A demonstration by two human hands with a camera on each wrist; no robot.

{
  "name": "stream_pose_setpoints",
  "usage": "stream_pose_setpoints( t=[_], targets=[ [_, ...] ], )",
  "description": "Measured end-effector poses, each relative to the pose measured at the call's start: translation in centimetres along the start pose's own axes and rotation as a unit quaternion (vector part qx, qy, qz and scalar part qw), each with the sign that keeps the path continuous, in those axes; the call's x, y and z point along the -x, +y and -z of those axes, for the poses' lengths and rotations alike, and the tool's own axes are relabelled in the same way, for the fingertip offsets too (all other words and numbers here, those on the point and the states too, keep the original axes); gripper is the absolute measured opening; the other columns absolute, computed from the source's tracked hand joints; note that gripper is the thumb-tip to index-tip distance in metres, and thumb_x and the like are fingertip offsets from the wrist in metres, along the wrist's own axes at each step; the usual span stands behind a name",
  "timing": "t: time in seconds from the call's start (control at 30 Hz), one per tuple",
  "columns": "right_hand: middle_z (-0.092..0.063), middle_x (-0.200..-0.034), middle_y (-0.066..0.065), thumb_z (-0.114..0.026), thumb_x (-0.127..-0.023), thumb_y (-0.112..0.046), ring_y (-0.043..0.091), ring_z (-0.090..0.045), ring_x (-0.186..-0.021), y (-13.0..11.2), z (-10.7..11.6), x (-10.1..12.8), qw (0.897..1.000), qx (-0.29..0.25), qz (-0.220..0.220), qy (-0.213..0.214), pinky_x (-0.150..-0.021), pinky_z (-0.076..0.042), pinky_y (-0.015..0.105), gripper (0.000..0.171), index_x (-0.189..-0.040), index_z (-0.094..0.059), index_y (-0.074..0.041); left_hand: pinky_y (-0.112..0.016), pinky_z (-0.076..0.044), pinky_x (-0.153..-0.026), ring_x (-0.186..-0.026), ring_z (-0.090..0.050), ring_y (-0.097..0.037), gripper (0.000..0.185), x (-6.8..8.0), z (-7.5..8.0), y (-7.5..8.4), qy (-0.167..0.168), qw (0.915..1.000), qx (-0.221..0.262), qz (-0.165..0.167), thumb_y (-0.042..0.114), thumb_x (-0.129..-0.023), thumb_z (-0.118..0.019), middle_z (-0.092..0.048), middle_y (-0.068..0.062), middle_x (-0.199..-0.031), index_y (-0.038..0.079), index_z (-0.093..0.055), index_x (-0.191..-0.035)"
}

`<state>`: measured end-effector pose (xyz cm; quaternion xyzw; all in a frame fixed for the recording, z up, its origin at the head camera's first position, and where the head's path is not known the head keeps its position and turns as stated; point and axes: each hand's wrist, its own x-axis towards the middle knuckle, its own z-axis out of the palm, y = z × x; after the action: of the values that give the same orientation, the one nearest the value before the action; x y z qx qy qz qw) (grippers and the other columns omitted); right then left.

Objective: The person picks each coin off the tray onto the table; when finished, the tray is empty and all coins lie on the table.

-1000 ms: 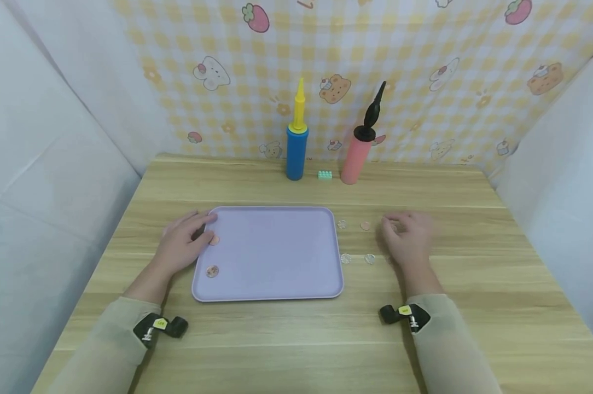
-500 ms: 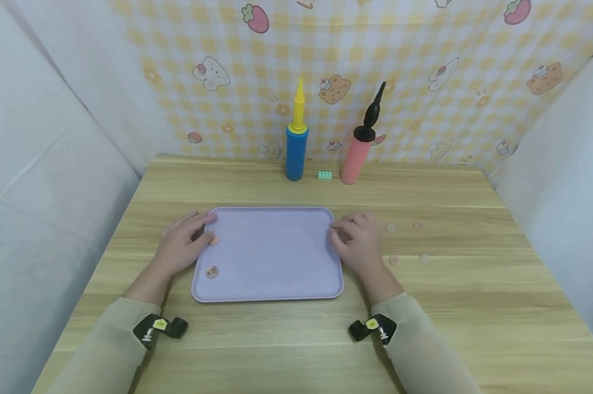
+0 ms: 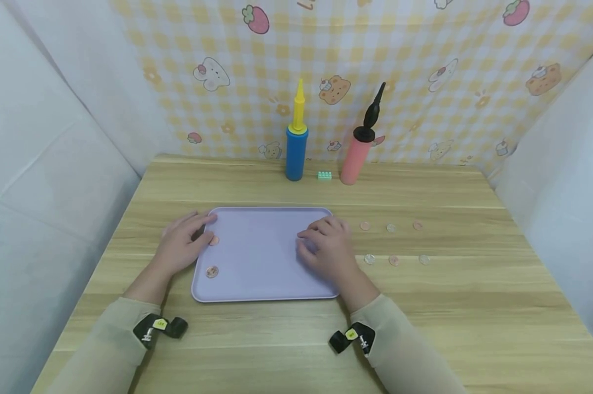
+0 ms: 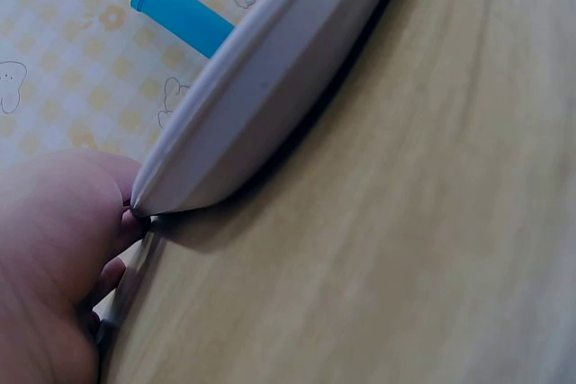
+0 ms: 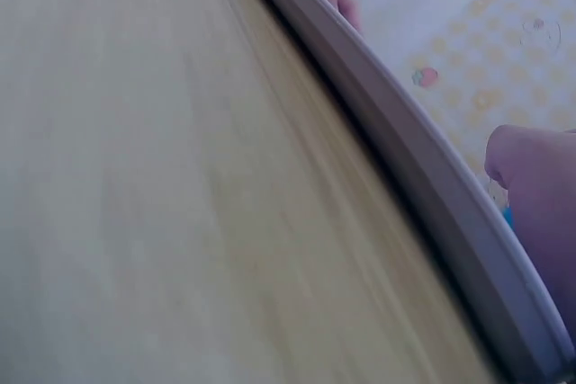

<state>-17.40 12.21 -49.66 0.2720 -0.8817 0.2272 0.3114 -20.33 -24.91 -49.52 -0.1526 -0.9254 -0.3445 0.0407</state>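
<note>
In the head view, my left hand [image 3: 184, 241] rests on the left edge of a shallow lilac tray [image 3: 262, 262], its forefinger and thumb lying over the rim. Beside that thumb is a copper-coloured coin [image 3: 215, 241], partly covered. A second coin [image 3: 212, 271] lies nearer the tray's front left corner. Over the tray's right side hovers my right hand [image 3: 328, 249], fingers loosely bent, with nothing visible between thumb and fingertips. In the right wrist view, the right thumb [image 5: 531, 168] appears above the tray rim. Several coins [image 3: 394, 260] lie in two rows on the table right of the tray.
Behind the tray stand a blue pump [image 3: 296, 156] with a yellow nozzle and a pink pump [image 3: 355, 161] with a black nozzle. A small mint toy brick [image 3: 324, 175] sits between them. Patterned cloth [image 3: 400, 54] hangs behind the wooden table [image 3: 277, 350].
My right hand has moved left from above the coins to above the tray, uncovering coins on the right. The left hand, the tray and its two coins have stayed put.
</note>
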Motion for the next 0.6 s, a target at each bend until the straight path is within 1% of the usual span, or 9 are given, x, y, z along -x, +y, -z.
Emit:
stream_pose_setpoints(
  t=[0.13, 0.37, 0.6],
  targets=[
    [-0.075, -0.097, 0.001, -0.077, -0.09, -0.025, 0.026, -0.063, -0.104, -1.0, -0.4, -0.2, 1.0, 0.006, 0.011, -0.007, -0.094, -0.045, 0.051, 0.013, -0.096, -0.085, -0.016, -0.079, -0.014, -0.118, -0.151, -0.034, -0.053, 0.046, 0.0, -0.1, -0.1, -0.002, 1.0, 0.002, 0.002, 0.023, -0.107, -0.063, -0.051, -0.015, -0.16, 0.007, -0.061, -0.15],
    [-0.073, -0.094, -0.003, -0.077, -0.089, -0.027, 0.023, -0.064, -0.099, -3.7, -2.0, -0.4, 0.999, 0.013, 0.05, -0.019, -0.087, -0.047, 0.047, 0.011, -0.092, -0.084, -0.02, -0.078, -0.014, -0.118, -0.151, -0.035, -0.053, 0.046, 0.0, 0.0, -0.1, -0.001, 1.0, 0.0, 0.005, 0.024, -0.107, -0.063, -0.052, -0.015, -0.16, 0.007, -0.062, -0.15],
    [-0.072, -0.093, -0.006, -0.076, -0.087, -0.025, 0.018, -0.064, -0.096, -6.2, -3.2, -0.8, 0.998, 0.008, 0.059, -0.02, -0.086, -0.048, 0.045, 0.007, -0.088, -0.083, -0.023, -0.078, -0.014, -0.118, -0.151, -0.035, -0.053, 0.046, -0.1, 0.0, -0.1, -0.001, 1.0, -0.004, 0.004, 0.023, -0.106, -0.063, -0.052, -0.015, -0.16, 0.007, -0.062, -0.149]
  ],
)
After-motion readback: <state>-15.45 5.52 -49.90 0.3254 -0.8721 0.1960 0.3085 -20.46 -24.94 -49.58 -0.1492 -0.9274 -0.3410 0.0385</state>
